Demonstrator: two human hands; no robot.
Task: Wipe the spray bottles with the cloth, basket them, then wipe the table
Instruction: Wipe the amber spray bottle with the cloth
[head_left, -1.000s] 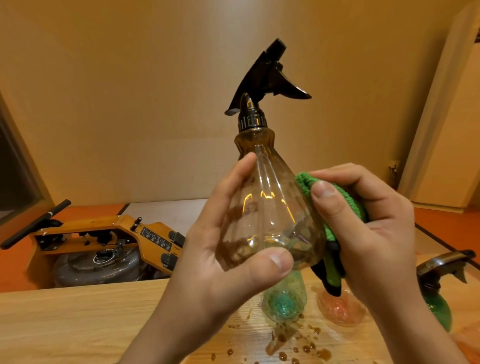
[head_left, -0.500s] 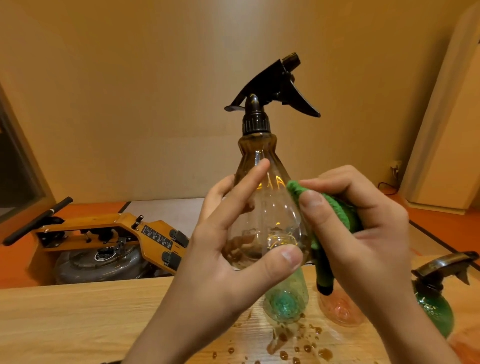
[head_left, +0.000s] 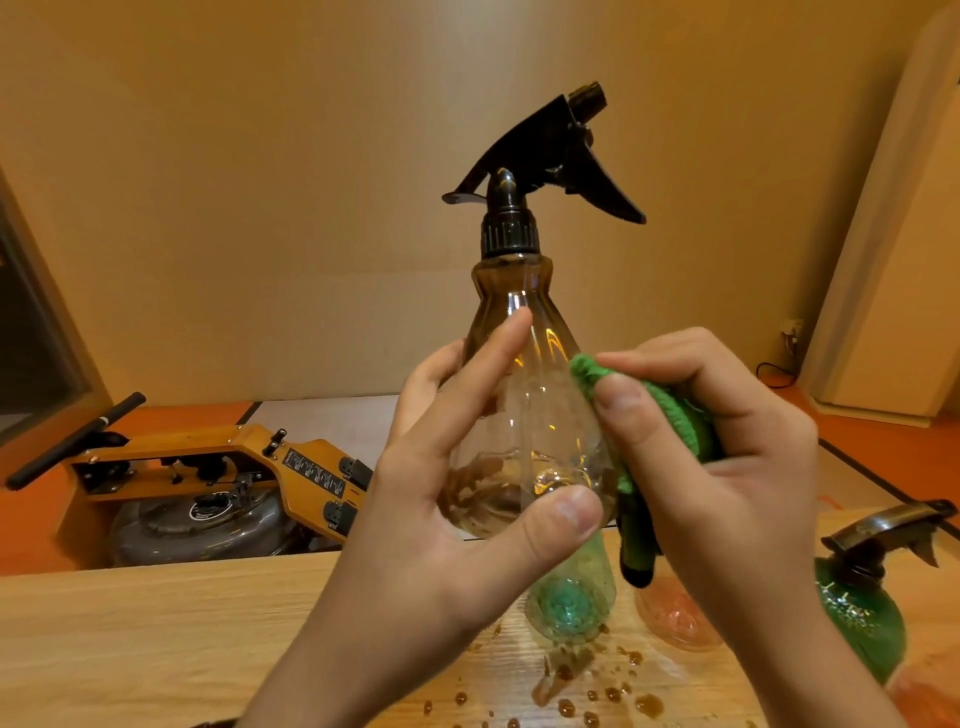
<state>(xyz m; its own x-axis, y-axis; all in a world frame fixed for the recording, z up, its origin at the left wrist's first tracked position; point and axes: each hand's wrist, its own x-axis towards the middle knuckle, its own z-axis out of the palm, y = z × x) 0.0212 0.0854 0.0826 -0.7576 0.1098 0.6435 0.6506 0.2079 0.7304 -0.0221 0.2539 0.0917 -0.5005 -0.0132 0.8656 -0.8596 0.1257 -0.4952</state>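
Four spray bottles are in sight, and one of them, the clear bottle, is up in my grip above the table. It is smooth, glossy plastic with a faint amber tint. It is pear-shaped, wide at the base and narrowing to a ribbed black collar under a black trigger head whose nozzle points up and to the right. The bottle is upright in the air.

My left hand clamps it low on the belly. The thumb lies across the near side by the base, the forefinger stretches up the front toward the neck, and the other fingers wrap round the far side, seen through the plastic. My right hand is closed round one cloth, green and ribbed like thick knit, with a darker end hanging below my palm. Thumb and fingers pinch it into a wad and press its edge against the bottle's right side, above my left thumb.

Three more bottles sit on the pale wood-grain table. A teal bottle is directly below my grip and a pink bottle is under my right hand. Both are partly hidden, so I cannot tell how they lie. A green bottle stands upright further right, with a speckled surface and a dark trigger. Brown drops, too many to count, bead on the wood beneath the teal bottle. Beyond the table's far edge, left of my grip, lies one orange machine with a round grey tank.
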